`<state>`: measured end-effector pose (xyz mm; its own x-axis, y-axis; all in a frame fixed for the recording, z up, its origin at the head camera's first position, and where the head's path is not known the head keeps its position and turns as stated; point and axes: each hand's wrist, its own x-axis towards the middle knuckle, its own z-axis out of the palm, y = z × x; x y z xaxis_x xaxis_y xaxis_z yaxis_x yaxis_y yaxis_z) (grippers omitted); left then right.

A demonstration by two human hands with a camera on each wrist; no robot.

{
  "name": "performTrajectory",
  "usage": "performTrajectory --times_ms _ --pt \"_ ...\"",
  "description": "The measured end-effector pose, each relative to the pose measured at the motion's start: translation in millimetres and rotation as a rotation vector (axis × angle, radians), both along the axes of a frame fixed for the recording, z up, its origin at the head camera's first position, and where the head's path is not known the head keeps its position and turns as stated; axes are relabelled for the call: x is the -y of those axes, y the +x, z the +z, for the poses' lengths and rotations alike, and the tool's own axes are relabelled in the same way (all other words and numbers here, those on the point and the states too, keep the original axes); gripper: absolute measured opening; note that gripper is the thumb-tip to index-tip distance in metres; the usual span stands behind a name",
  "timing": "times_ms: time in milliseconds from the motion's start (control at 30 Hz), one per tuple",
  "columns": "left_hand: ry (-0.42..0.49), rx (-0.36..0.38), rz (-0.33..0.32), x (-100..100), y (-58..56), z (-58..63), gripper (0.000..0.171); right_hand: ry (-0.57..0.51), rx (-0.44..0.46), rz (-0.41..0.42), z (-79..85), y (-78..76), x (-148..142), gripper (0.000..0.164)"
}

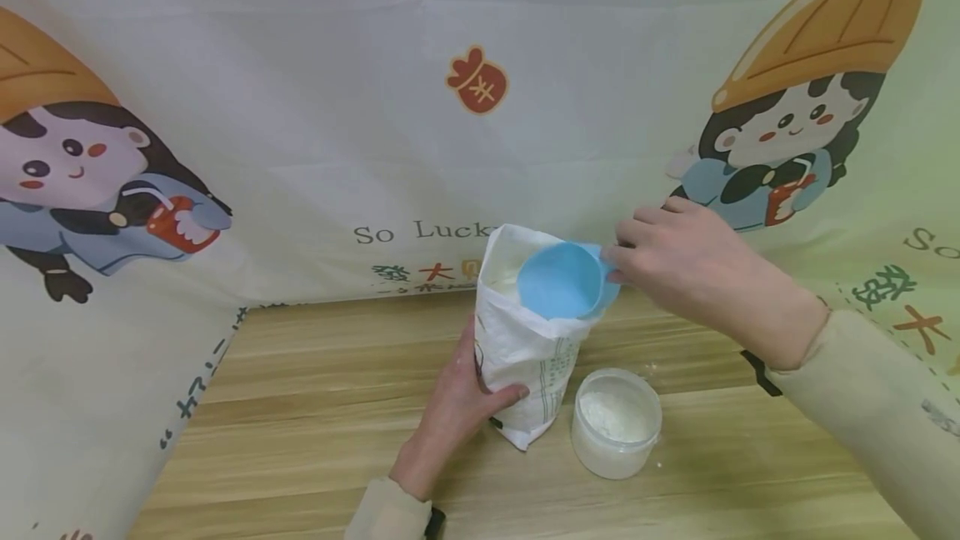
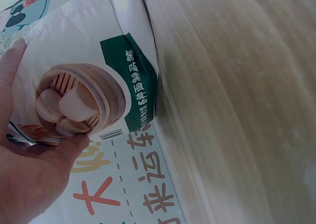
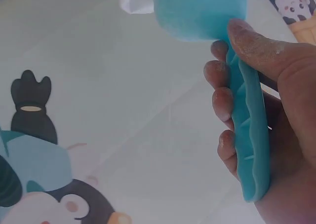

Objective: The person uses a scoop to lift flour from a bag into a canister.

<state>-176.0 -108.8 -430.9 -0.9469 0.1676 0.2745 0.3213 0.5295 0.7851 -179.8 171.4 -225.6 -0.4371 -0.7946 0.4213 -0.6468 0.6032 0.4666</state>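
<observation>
A white paper bag (image 1: 517, 348) stands tilted on the table with its top open. Its printed side, with a bamboo steamer of buns and a green band, shows in the left wrist view. My left hand (image 1: 467, 390) grips the bag low down, thumb across the front. At the bag's mouth is a light blue scoop (image 1: 557, 283), its bowl partly inside. My right hand (image 1: 678, 261) holds the scoop by its handle (image 3: 251, 130), fingers wrapped round it and dusted with white powder. Right of the bag stands a clear round tub (image 1: 617, 458) with white powder in it.
A wood-grain table (image 1: 322, 407) carries the bag and tub, with specks of white powder around the tub. A pale printed cloth (image 1: 360, 107) with cartoon figures hangs behind and along both sides. Something black (image 1: 761, 372) lies beneath the right forearm.
</observation>
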Motion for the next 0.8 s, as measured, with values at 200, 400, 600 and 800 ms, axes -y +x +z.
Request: performTrajectory --times_ms 200,400,600,800 --pt "0.012 0.003 -0.003 -1 0.5 -0.3 0.118 0.125 0.014 -0.041 8.9 -0.5 13 0.016" --pt "0.001 0.003 0.002 -1 0.6 -0.5 0.121 0.183 -0.036 -0.086 11.3 -6.9 23 0.022" --pt "-0.002 0.013 0.007 0 0.1 -0.7 0.120 0.238 -0.075 -0.100 7.3 -14.0 31 0.025" --pt "-0.004 0.015 0.008 -1 0.3 0.7 0.120 0.272 -0.057 -0.078 5.8 -17.8 35 0.022"
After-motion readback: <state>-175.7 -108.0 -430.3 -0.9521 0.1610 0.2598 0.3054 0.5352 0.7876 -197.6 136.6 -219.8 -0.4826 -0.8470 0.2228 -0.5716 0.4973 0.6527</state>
